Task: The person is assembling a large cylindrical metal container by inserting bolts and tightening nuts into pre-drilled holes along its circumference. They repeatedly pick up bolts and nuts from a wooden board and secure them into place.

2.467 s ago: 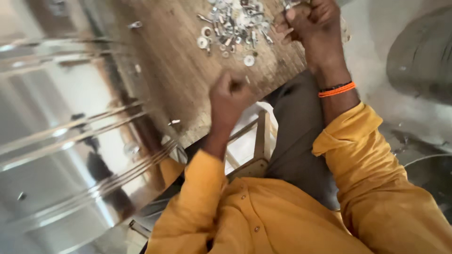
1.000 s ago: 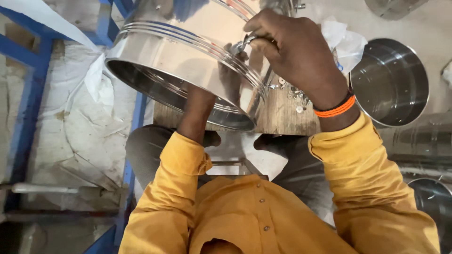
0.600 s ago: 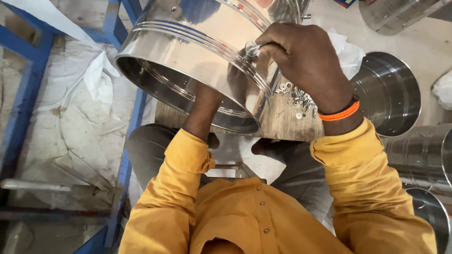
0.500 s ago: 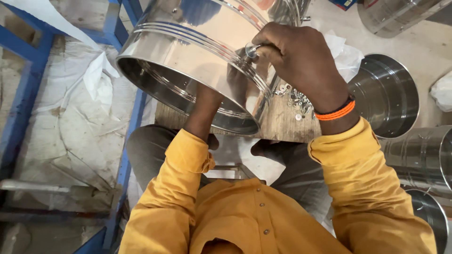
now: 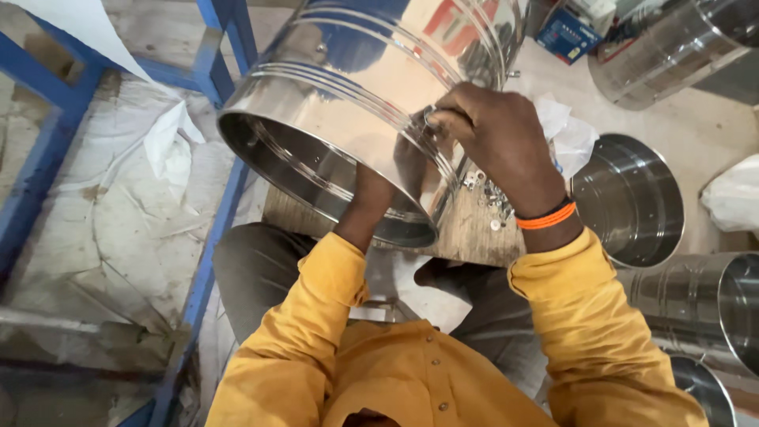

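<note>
A large shiny steel drum lies tilted on its side over a small wooden board, its open mouth toward me. My left arm reaches into the mouth, and my left hand is mostly hidden inside behind the rim. My right hand rests on the outside wall with its fingers pinched on a small metal fitting at the ribbed band. A heap of small nuts and washers lies on the board just under my right wrist.
A blue metal frame stands at the left over crumpled plastic sheeting. More steel drums lie at the right, one open-mouthed, one at the top right. A blue box and white cloth sit beyond the board.
Earlier both hands were at the loose hardware on the board. Since then the drum came up over the board; my left hand went inside it, my right hand settled on its outer wall.
</note>
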